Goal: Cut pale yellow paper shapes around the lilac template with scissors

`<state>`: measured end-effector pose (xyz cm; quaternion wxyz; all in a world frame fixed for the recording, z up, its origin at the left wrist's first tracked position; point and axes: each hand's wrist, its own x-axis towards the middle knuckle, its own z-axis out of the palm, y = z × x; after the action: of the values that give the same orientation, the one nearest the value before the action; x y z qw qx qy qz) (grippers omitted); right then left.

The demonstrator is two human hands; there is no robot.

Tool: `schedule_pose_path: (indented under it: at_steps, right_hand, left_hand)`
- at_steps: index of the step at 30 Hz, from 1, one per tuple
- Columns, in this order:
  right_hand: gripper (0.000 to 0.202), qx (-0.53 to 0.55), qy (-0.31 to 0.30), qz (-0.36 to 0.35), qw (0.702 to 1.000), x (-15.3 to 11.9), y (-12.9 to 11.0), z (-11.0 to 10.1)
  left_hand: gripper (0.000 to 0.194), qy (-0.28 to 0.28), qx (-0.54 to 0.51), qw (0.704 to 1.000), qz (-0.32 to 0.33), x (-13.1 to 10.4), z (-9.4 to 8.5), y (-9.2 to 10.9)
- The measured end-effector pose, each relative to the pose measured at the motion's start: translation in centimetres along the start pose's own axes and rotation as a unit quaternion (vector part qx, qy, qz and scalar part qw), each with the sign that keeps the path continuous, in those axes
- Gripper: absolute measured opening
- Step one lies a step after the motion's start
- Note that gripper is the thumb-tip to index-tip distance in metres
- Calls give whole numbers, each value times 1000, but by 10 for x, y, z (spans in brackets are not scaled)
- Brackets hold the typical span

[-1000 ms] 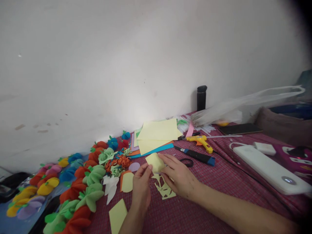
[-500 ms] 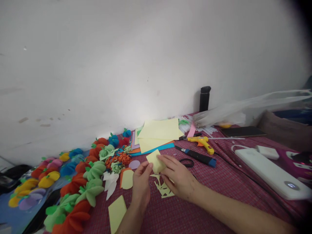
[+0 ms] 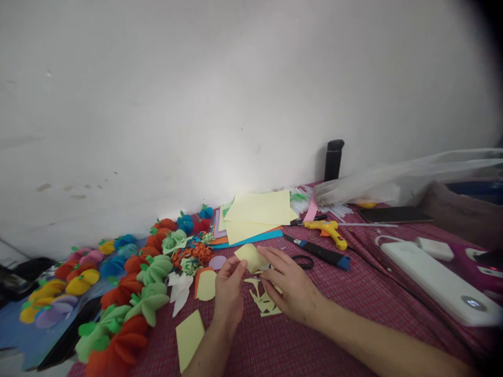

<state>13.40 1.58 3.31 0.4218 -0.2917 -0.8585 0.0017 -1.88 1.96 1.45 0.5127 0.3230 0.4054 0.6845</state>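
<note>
My left hand (image 3: 230, 293) pinches the lower left edge of a pale yellow felt piece (image 3: 251, 257) between thumb and fingers. At the piece's right side, the fingers of my right hand (image 3: 288, 285) also grip it. The held piece is bent and lifted above the table. Below it lie thin cut yellow scraps (image 3: 269, 305). A black scissor handle (image 3: 303, 262) shows just behind my right hand; the rest is mostly covered. To the left of my left hand are a rounded yellow piece (image 3: 206, 286) and a yellow rectangle (image 3: 188, 337).
Colourful felt pumpkins (image 3: 129, 293) line the left side. Yellow sheets (image 3: 259, 209) lie at the back. Rightward are a utility knife (image 3: 324, 254), a yellow glue gun (image 3: 328, 230), a white power bank (image 3: 436, 283), a phone (image 3: 395, 213) and a black bottle (image 3: 333, 161).
The held yellow piece has tilted and curved, so its outline looks rounder and lower. Both hands keep their grip nearly in place. The whole view has shifted slightly.
</note>
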Motion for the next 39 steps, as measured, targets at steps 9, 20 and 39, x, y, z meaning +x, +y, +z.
schedule_pose_path:
  at_steps: [9,20,39]
  right_hand:
    - [16,-10,-31,-43,999,-2,-4,-1]
    - [18,12,-72,-94,993,-2,-9,1]
    - [15,80,-58,-21,995,-1,-4,-2]
  left_hand:
    - [21,-5,-20,1000,-23,-1,2,1]
    - [23,-30,-35,997,-66,-4,2,5]
    - [20,18,-20,999,-18,-1,1,1]
